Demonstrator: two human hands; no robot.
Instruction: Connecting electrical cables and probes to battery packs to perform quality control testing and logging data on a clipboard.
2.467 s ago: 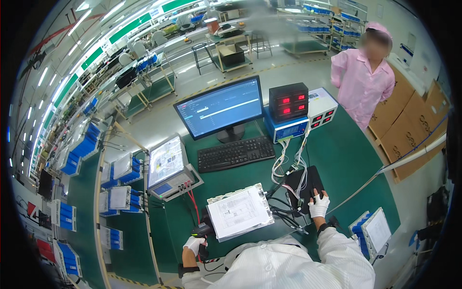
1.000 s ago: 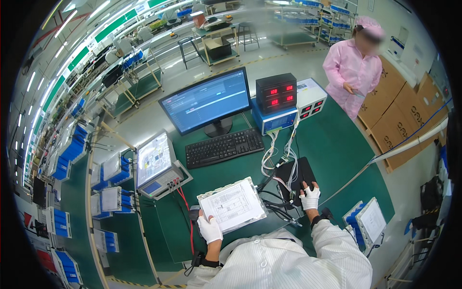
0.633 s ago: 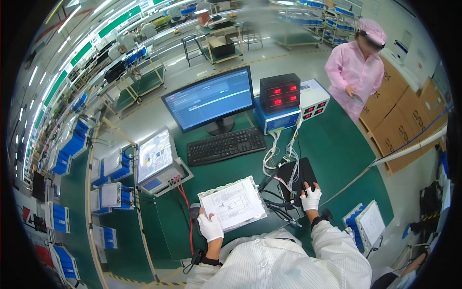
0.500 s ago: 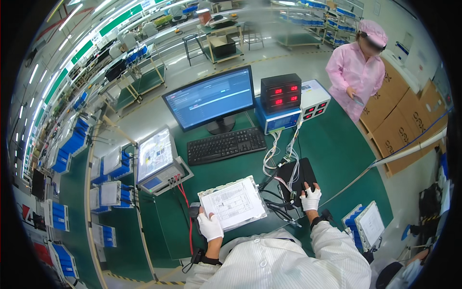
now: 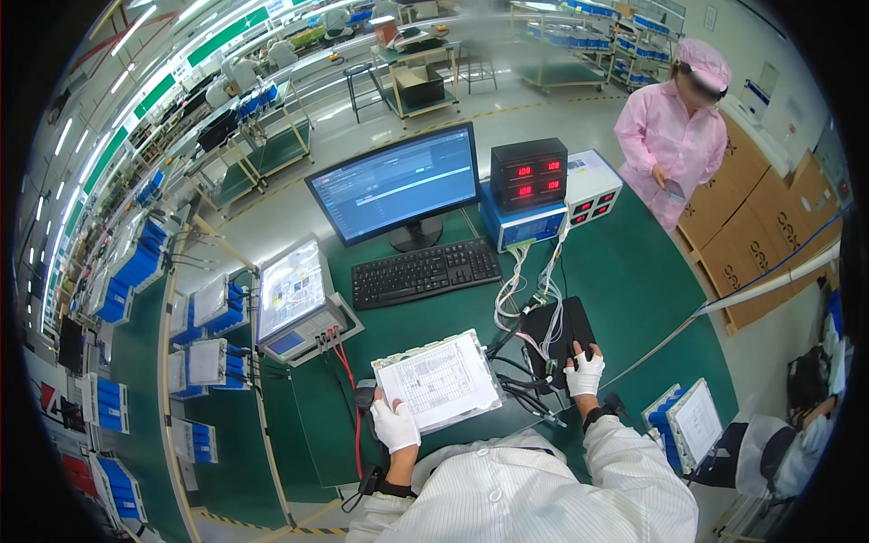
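Observation:
My left hand (image 5: pixel 396 425), in a white fingerless glove, grips the near left edge of a battery pack (image 5: pixel 495 384) that lies flat on the bench. A printed sheet (image 5: pixel 436 380) covers the pack's top, and my thumb rests over the sheet's edge. To the right, my right hand (image 5: pixel 585 371), gloved the same way, is curved over a dark computer mouse (image 5: pixel 580 335), mostly hidden, on a black mouse pad (image 5: pixel 550 319). Black cables (image 5: pixel 525 391) with connectors lie between the pack and my right hand.
Beyond the pack stand a keyboard (image 5: pixel 425 273), a monitor (image 5: pixel 398 181) and stacked meters (image 5: pixel 529 176) with red digits. A tester (image 5: pixel 299 303) with red leads is at left. Another pack (image 5: pixel 695 421) stands at right. A person in pink (image 5: pixel 674 136) stands beyond the bench near cartons (image 5: pixel 760 235).
My hands and the battery pack stay put. The person in pink has shifted slightly right. At the lower right, another person's arm and clothing have moved further into view.

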